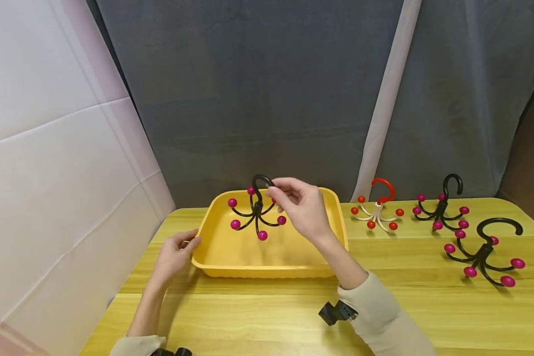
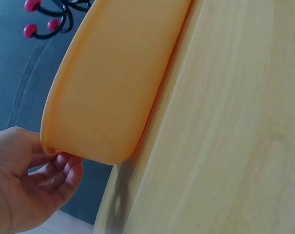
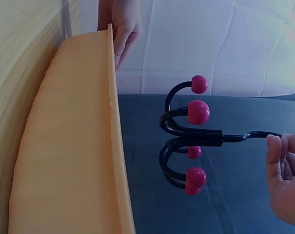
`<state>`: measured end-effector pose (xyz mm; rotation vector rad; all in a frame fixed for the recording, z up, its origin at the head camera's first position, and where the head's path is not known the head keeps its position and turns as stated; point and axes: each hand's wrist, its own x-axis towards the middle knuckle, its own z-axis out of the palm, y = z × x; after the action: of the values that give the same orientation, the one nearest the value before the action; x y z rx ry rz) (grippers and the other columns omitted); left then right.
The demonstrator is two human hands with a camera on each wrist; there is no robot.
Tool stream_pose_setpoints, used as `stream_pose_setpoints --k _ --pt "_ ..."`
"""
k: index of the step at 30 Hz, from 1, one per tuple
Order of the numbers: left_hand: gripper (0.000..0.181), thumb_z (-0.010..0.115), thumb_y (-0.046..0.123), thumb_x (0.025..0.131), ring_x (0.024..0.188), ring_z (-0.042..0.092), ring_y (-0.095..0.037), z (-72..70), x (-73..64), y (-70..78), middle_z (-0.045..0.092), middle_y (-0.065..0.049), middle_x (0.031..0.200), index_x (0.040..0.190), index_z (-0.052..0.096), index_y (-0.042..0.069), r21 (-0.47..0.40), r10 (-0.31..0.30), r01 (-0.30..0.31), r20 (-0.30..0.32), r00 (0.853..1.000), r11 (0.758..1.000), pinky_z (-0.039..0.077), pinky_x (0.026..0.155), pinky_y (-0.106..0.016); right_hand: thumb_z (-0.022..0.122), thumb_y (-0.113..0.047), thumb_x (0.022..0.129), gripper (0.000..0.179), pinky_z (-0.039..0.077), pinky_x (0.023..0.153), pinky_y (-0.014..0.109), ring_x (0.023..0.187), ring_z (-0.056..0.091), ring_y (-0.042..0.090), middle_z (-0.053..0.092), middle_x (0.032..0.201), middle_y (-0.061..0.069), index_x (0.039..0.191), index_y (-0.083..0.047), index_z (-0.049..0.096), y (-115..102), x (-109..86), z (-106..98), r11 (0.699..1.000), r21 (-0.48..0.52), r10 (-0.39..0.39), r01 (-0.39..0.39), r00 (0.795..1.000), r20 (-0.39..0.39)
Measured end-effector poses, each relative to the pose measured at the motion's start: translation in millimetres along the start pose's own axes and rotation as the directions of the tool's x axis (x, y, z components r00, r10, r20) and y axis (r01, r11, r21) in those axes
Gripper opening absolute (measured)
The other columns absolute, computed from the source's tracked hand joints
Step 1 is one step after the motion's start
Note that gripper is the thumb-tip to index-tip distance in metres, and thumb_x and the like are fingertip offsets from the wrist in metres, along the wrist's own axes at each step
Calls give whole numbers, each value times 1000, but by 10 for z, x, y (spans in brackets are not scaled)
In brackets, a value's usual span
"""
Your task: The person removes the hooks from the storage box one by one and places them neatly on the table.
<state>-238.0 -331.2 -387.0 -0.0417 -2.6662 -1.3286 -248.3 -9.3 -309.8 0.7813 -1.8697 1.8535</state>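
Note:
My right hand [image 1: 303,207] pinches the curved top of a black multi-arm hook hanger [image 1: 257,210] with magenta ball tips. In the right wrist view the hanger [image 3: 206,138] is held above the rim of a yellow plastic basin [image 3: 69,131], apart from it. The basin [image 1: 267,271] stands on the table. At its left end my left hand [image 1: 172,254] grips the rim; in the left wrist view the fingers [image 2: 64,178] curl beneath the rim.
Right of the basin stand a white hanger [image 1: 377,212] with a red hook and red balls, and two black hangers, one farther back [image 1: 440,212] and one nearer [image 1: 482,254]. A grey curtain [image 1: 258,99] hangs behind the wooden table [image 1: 249,316]; white fabric [image 1: 62,148] is at left.

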Motion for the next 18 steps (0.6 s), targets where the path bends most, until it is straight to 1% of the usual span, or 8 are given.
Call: stream_pose_setpoints --k 5,8,11,13,18 --pt "43 59 16 104 98 63 -20 -9 -3 -11 63 -26 123 137 56 -10 6 17 -17 -3 1000 1000 50 76 -17 70 -3 94 18 56 63 31 69 63 32 74 95 15 110 6 72 -55 -30 -141 1000 -29 -8 7 1000 -6" --pt "42 60 16 103 96 62 -19 -11 -8 -10 63 -25 122 136 57 -10 7 25 -25 -7 1000 1000 50 76 -17 71 -4 94 18 55 61 29 68 61 35 74 93 14 110 5 72 -95 -40 -225 999 -46 -22 21 1000 -13" --pt "41 60 16 103 95 62 -19 -9 -13 -8 64 -25 121 136 58 -9 13 29 -29 -12 1000 1000 50 75 -17 71 -3 94 17 54 61 28 67 61 33 74 92 14 109 4 73 -139 -54 -318 997 -63 -45 44 999 -16" --pt "41 60 16 103 95 62 -18 -8 -14 -5 64 -25 121 136 58 -9 15 30 -30 -12 999 999 50 75 -17 70 -1 94 17 53 61 26 67 61 30 73 92 16 109 6 72 -160 -66 -384 996 -72 -60 59 998 -15" --pt "42 59 16 104 96 62 -17 -3 -6 1 63 -26 123 137 57 -10 7 25 -25 -5 1000 1000 50 75 -17 70 4 92 17 54 63 25 68 60 18 71 92 23 109 9 71 -184 -104 -561 991 -101 -90 88 996 -23"
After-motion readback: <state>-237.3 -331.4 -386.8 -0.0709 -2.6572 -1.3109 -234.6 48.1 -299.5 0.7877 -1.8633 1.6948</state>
